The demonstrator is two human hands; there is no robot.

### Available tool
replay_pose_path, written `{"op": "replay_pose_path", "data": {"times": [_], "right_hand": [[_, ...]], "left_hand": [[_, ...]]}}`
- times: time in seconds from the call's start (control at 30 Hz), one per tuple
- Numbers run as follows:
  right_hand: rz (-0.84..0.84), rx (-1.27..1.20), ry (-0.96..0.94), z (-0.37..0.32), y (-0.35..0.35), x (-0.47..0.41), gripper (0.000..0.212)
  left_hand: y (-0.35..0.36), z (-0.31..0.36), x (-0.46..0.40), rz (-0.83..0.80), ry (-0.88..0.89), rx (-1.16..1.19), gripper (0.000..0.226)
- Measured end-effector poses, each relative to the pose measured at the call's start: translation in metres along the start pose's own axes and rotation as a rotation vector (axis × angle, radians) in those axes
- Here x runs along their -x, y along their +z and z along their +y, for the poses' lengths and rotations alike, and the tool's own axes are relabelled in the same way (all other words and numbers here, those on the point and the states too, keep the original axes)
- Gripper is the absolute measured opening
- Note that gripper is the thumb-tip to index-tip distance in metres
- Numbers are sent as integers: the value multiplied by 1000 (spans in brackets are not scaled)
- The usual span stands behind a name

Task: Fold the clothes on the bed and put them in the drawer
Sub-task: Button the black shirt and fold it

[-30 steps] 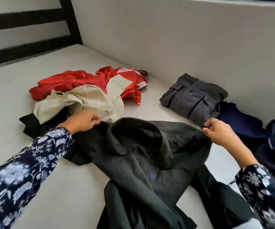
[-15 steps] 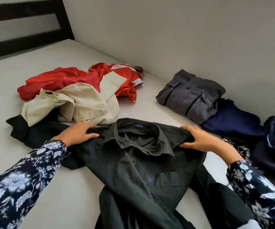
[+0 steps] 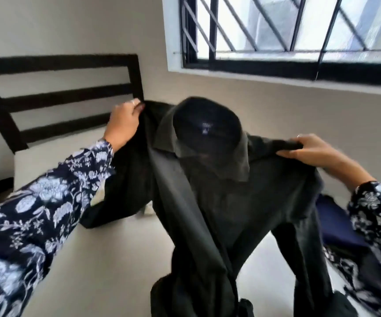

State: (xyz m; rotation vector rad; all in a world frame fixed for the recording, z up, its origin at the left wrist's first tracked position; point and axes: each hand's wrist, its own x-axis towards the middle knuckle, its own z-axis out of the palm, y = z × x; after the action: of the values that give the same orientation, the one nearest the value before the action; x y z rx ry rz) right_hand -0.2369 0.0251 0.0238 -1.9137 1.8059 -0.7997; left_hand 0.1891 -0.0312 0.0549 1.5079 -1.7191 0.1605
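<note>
Gripping black shirt point(image 3: 226, 202) shoulders — left hand point(image 3: 122, 124), right hand point(image 3: 310, 152).

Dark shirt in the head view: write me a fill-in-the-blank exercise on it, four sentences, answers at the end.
1. The dark shirt is held up by ____ hands.
2. The left hand and the right hand each grip a ____ of the shirt.
3. The label sits inside the ____.
4. Behind the shirt, the window has black ____ across it.

Answers: two; shoulder; collar; bars
</note>
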Motion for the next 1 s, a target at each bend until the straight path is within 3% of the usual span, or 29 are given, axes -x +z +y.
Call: {"op": "replay_pose_path", "data": {"times": [0.1, 0.13, 0.2, 0.3, 0.4, 0.5, 0.57, 0.63, 0.73, 0.8, 0.9, 1.0], "right_hand": [[160, 6, -110, -53, -84, 0, 78], [180, 15, -143, -67, -110, 3, 79], [211, 28, -201, -95, -162, 12, 55], [350, 11, -306, -133, -223, 33, 17], [515, 16, -368, -158, -257, 48, 14], [437, 147, -336, -181, -265, 63, 17], [510, 144, -390, -195, -265, 73, 12], [539, 37, -416, -205, -264, 81, 20], [258, 23, -368, -212, -259, 98, 65], [178, -8, -374, -209, -255, 104, 89], [237, -157, -392, -204, -254, 101, 78], [337, -71, -355, -195, -247, 93, 67]], "left_hand": [[-67, 42, -40, 113, 153, -226, 38], [-90, 54, -50, 109, 225, -347, 41], [-139, 82, -68, 134, 354, -522, 45], [-200, 120, -93, 303, 445, -599, 39], [-234, 142, -105, 429, 494, -614, 29], [-254, 148, -98, 311, 495, -720, 30], [-265, 152, -94, 381, 461, -650, 31], [-276, 151, -91, 459, 435, -588, 29], [-283, 142, -92, 347, 400, -633, 30], [-286, 136, -91, 309, 381, -647, 31], [-283, 129, -87, 259, 395, -580, 33], [-281, 125, -86, 118, 377, -550, 43]]}}
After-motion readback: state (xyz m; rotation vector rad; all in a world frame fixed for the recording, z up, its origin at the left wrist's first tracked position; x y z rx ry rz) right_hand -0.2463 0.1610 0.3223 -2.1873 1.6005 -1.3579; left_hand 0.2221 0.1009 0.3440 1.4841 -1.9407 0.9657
